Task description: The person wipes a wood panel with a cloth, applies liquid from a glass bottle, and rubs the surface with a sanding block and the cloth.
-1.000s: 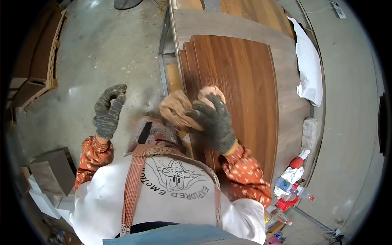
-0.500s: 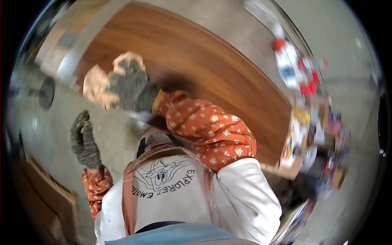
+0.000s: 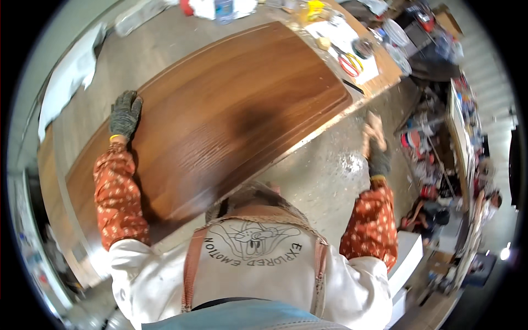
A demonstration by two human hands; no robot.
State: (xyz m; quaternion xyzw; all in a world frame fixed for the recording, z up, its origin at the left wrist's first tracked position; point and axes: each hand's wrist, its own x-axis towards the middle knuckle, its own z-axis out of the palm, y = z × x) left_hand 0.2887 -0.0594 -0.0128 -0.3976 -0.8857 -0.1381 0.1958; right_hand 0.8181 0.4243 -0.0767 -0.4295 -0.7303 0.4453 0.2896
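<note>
The right hand (image 3: 378, 157) hangs over the floor (image 3: 324, 165), beside the worktop (image 3: 379, 85). Its grip is closed around a crumpled tan cloth (image 3: 375, 130). The big brown board (image 3: 236, 93) lies flat on the worktop. The left hand (image 3: 125, 115) rests at the board's far edge, its grip stretched out flat with nothing in it. Past the board's right end are scissors (image 3: 350, 65) on white paper (image 3: 367, 55). A clear bottle (image 3: 224, 11) is farther back.

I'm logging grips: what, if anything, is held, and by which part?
Right hand: crumpled tan cloth-like piece, apparently by its near end. Left hand: nothing.
</note>
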